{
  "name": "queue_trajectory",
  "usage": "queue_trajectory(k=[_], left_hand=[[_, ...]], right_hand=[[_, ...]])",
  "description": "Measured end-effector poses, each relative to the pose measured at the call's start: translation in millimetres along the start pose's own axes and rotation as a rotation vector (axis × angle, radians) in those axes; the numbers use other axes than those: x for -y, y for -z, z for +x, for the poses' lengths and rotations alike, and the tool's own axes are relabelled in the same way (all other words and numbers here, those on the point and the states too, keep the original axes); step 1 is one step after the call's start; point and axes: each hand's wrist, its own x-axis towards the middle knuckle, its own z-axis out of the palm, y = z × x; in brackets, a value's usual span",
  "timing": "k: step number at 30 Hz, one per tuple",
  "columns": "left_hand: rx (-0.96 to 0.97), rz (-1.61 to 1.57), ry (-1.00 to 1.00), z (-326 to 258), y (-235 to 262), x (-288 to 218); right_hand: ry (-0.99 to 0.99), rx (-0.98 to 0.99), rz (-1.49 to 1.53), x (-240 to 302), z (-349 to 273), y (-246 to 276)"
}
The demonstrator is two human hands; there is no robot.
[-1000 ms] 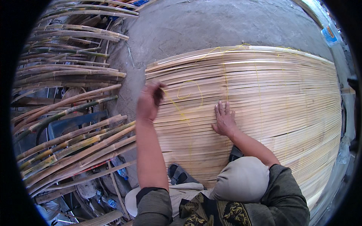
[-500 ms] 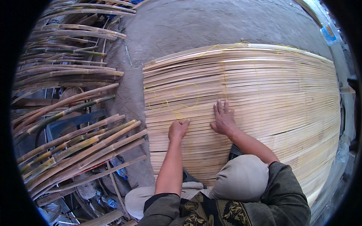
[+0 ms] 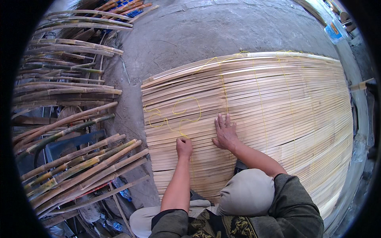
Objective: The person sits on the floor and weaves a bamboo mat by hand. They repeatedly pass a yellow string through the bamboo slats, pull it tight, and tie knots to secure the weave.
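A wide mat of pale bamboo slats (image 3: pixel 254 119) lies on the ground in front of me, crossed by several lines of yellow string. My left hand (image 3: pixel 184 147) is closed in a pinch at the mat's left part, holding the thin yellow string (image 3: pixel 200 113). From those fingers the string runs away in loose loops over the slats. To the right, my right hand (image 3: pixel 225 133) lies flat on the mat with its fingers stretched, beside another line of string. My left fingertips are partly hidden by the hand itself.
Stacked bamboo poles (image 3: pixel 75 166) fill the left side, their ends near the mat's left edge. A blue plastic chair (image 3: pixel 59 146) is partly hidden among them. Past the mat is grey ground (image 3: pixel 182 35), with a clear, blue-labelled container (image 3: pixel 334 31) at the far right.
The whole view has shifted, so the mat appears lower and further left. My left hand has turned slightly, still pinching the string. My right hand stays flat on nearly the same slats.
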Motion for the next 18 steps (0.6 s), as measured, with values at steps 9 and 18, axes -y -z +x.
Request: queue_trajectory(k=[9, 18], left_hand=[[0.236, -0.705, -0.506, 12.5, 138.1, -233.7], [-0.397, 0.273, -0.517, 23.1, 151.0, -170.2]], right_hand=[[0.022, -0.012, 0.025, -5.9, 2.0, -6.9], [0.023, -0.010, -0.008, -3.3, 1.5, -3.8]])
